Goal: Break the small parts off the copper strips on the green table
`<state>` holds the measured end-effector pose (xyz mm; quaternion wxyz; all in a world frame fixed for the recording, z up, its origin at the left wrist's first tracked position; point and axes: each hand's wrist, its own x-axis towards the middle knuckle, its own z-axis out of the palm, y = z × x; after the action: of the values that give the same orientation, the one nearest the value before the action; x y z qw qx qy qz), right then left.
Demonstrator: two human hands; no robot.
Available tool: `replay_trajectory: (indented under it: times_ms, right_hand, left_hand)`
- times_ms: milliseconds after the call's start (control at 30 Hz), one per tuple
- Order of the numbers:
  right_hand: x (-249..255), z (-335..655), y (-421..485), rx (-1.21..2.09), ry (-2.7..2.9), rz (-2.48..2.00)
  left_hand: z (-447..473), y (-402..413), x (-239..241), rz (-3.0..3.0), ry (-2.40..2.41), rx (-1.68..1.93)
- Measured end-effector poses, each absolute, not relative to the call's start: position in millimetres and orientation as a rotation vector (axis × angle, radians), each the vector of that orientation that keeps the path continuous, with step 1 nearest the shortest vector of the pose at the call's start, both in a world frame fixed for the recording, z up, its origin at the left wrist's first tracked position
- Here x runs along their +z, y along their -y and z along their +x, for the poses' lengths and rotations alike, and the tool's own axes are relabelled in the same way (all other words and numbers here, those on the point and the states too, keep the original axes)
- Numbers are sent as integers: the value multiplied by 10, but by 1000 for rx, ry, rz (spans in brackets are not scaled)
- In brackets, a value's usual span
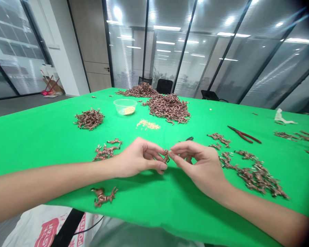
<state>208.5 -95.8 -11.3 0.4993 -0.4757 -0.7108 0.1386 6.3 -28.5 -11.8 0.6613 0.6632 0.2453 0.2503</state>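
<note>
Between the thumb and fingers of my left hand (pixel 140 157) is a small brown animal figurine (pixel 166 156), held upright over the green cloth. My right hand (pixel 202 161) comes in from the other side, its thumb and index fingertip pinched together at the figurine's edge. Whatever lies between those right fingertips is too small to make out. Partly behind my left wrist lies a small group of similar figurines (pixel 105 151). A single figurine (pixel 103 197) rests below my left forearm. Beyond my right hand a dark tool tip (pixel 190 139) shows, mostly hidden.
A green cloth (pixel 54 137) covers the table. Farther back are a big heap of figurines (pixel 168 108), a smaller pile (pixel 89 119), a clear bowl (pixel 118 107) and scattered pale yellow bits (pixel 148 125). Red-handled pliers (pixel 244 134) and more figurines (pixel 257 176) lie at right.
</note>
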Motion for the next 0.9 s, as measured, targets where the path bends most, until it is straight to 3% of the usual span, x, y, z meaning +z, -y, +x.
replay_trajectory:
  times_ms: [267,500,900]
  right_hand:
    - [-77,2050,990,38,1870,-1068]
    - [-114,2058,1014,-12,1920,-1083]
    - [-126,2130,939,181,1852,-1102]
  left_hand:
    - [55,295,-110,1505,-556,540]
    - [54,344,-64,1625,-603,543]
    - [59,262,-110,1484,-546,499]
